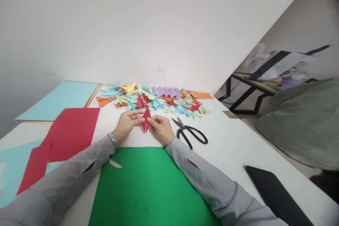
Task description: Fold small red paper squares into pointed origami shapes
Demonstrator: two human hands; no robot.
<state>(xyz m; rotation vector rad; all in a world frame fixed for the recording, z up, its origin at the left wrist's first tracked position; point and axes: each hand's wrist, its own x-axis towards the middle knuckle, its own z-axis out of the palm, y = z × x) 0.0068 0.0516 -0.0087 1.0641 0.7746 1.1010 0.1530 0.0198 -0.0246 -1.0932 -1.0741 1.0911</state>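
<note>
Between my two hands is a red folded paper diamond (146, 116), upright with a slit splitting its lower half. My left hand (127, 123), with a metal watch on its wrist, pinches the left edge of the paper. On the opposite edge, the thumb and fingers of my right hand (160, 127) are closed. Just behind lies a heap of small folded paper pieces (156, 102) in many colours. Black-handled scissors (189, 130) rest on the table to the right of my right hand, blades partly apart. Below my wrists spreads a green sheet (148, 187).
Light blue sheets (60, 99) are stacked at the back left, with red paper (75, 130) in front. Orange paper (201, 95) lies at the back right. A black flat object (275, 192) sits near the right edge. Beyond are a shelf (258, 84) and greenish fabric (304, 127).
</note>
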